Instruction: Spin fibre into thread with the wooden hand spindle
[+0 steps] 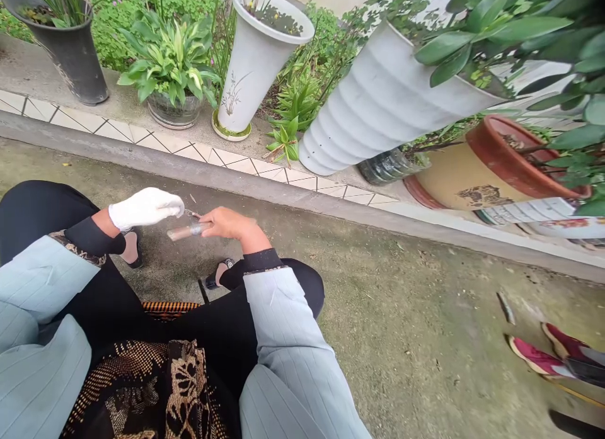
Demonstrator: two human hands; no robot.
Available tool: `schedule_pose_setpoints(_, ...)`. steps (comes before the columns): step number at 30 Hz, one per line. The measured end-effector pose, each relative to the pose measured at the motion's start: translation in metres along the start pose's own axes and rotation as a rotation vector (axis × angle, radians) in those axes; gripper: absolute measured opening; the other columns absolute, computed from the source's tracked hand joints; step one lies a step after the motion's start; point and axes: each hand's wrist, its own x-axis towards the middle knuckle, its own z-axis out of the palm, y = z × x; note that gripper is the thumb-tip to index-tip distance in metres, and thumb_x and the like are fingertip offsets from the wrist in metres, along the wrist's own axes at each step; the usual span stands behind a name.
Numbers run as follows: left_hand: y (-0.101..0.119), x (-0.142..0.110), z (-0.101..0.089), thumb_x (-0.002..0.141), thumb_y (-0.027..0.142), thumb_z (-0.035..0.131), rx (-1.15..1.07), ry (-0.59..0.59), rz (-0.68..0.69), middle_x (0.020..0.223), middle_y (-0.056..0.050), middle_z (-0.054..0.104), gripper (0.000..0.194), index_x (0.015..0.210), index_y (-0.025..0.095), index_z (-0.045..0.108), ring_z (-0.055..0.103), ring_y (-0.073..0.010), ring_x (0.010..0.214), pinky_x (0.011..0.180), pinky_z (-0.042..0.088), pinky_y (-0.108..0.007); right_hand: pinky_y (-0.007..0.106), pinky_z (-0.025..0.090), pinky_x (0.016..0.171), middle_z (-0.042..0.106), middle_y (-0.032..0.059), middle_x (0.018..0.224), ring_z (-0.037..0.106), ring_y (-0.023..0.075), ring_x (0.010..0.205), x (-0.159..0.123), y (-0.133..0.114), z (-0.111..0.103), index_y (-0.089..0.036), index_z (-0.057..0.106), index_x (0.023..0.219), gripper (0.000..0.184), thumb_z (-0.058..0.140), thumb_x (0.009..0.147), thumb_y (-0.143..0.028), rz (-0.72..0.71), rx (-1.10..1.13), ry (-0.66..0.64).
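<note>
My left hand wears a white glove and its fingers are closed in a pinch on a small metal piece at the tip. My bare right hand is closed around a slim tool with a brownish wooden-looking handle that points left, toward the gloved hand. The two hands almost meet in front of my knees, above the concrete ground. I cannot make out what the metal piece is. My pale blue sleeves and black trousers fill the lower left.
A tiled ledge runs across behind the hands. On it stand a black pot, a leafy plant in a bowl, a tall white vase, a ribbed white pot and a tan pot. Another person's red shoes are at the right.
</note>
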Motion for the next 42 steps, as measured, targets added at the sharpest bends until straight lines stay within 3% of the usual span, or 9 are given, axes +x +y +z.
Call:
schedule_pose_setpoints(3, -0.011, 0.006, -0.007, 0.091, 0.043, 0.041, -0.093, 0.018, -0.054, 0.087, -0.002, 0.068, 0.037, 0.092, 0.016, 0.067, 0.058, -0.0147, 0.074, 0.071, 0.041, -0.023, 0.022, 0.032, 0.065, 0.058, -0.0032, 0.075, 0.048, 0.0109, 0.069, -0.014, -0.012, -0.011, -0.018, 0.07, 0.1, 0.031, 0.066, 0.076, -0.036, -0.212, 0.311, -0.037)
schedule_pose_setpoints(10, 0.003, 0.039, -0.033, 0.096, 0.043, 0.039, -0.392, -0.113, 0.017, 0.078, -0.003, 0.06, 0.043, 0.103, 0.009, 0.064, 0.049, -0.0113, 0.068, 0.064, 0.041, -0.02, 0.022, 0.036, 0.056, 0.054, -0.0011, 0.07, 0.045, 0.0086, 0.057, -0.005, -0.015, -0.056, -0.013, 0.063, 0.091, 0.031, 0.06, 0.077, -0.041, -0.155, 0.791, 0.604)
schedule_pose_setpoints(16, -0.004, 0.072, -0.037, 0.096, 0.033, 0.039, -0.213, -0.211, 0.123, 0.079, -0.002, 0.062, 0.034, 0.104, 0.013, 0.065, 0.05, -0.0111, 0.067, 0.064, 0.038, -0.021, 0.026, 0.036, 0.061, 0.058, 0.0019, 0.071, 0.05, 0.014, 0.065, 0.019, 0.012, -0.081, -0.016, 0.066, 0.095, 0.027, 0.058, 0.082, -0.038, 0.212, 0.346, 0.762)
schedule_pose_setpoints(20, -0.014, 0.08, -0.034, 0.094, 0.031, 0.041, -0.021, -0.173, 0.164, 0.077, -0.003, 0.064, 0.03, 0.089, 0.016, 0.067, 0.047, -0.0122, 0.064, 0.065, 0.035, -0.024, 0.027, 0.033, 0.062, 0.066, 0.0073, 0.081, 0.054, 0.0171, 0.072, 0.02, 0.02, -0.076, -0.017, 0.07, 0.091, 0.023, 0.061, 0.081, -0.035, 0.392, -0.024, 0.461)
schedule_pose_setpoints(24, -0.015, 0.08, -0.039, 0.091, 0.027, 0.045, -0.048, -0.237, 0.201, 0.068, 0.0, 0.059, 0.026, 0.075, 0.016, 0.063, 0.043, -0.0113, 0.061, 0.064, 0.034, -0.024, 0.025, 0.031, 0.057, 0.061, 0.0009, 0.068, 0.051, 0.0118, 0.06, 0.012, 0.015, -0.068, -0.017, 0.072, 0.085, 0.018, 0.063, 0.076, -0.031, 0.13, 0.086, -0.139)
schedule_pose_setpoints(26, -0.016, 0.079, -0.042, 0.091, 0.027, 0.045, -0.203, -0.289, 0.215, 0.073, 0.0, 0.061, 0.026, 0.078, 0.016, 0.063, 0.048, -0.0114, 0.066, 0.067, 0.036, -0.023, 0.023, 0.034, 0.057, 0.057, -0.0021, 0.066, 0.049, 0.0097, 0.057, 0.004, 0.013, -0.066, -0.016, 0.071, 0.091, 0.024, 0.065, 0.076, -0.034, -0.045, 0.28, -0.268)
schedule_pose_setpoints(28, -0.016, 0.079, -0.044, 0.091, 0.032, 0.046, -0.381, -0.276, 0.175, 0.077, -0.001, 0.062, 0.026, 0.082, 0.015, 0.063, 0.05, -0.012, 0.068, 0.067, 0.038, -0.023, 0.023, 0.038, 0.059, 0.058, -0.002, 0.071, 0.049, 0.0094, 0.059, -0.006, 0.013, -0.066, -0.016, 0.069, 0.097, 0.035, 0.069, 0.072, -0.04, -0.167, 0.529, -0.166)
schedule_pose_setpoints(34, -0.01, 0.08, -0.039, 0.093, 0.041, 0.042, -0.534, -0.203, 0.064, 0.075, -0.003, 0.06, 0.036, 0.091, 0.012, 0.064, 0.045, -0.0112, 0.063, 0.059, 0.036, -0.023, 0.024, 0.041, 0.057, 0.054, 0.0006, 0.077, 0.044, 0.0086, 0.059, -0.013, 0.021, -0.06, -0.018, 0.059, 0.091, 0.04, 0.061, 0.075, -0.054, -0.145, 1.11, 0.76)
schedule_pose_setpoints(42, 0.002, 0.081, -0.036, 0.096, 0.03, 0.039, -0.188, -0.295, 0.233, 0.085, -0.001, 0.067, 0.032, 0.09, 0.015, 0.066, 0.053, -0.0107, 0.072, 0.072, 0.038, -0.02, 0.023, 0.036, 0.054, 0.053, -0.0012, 0.067, 0.044, 0.0093, 0.055, -0.001, 0.051, -0.058, -0.016, 0.061, 0.084, 0.036, 0.063, 0.071, -0.049, 0.245, 0.837, 0.766)
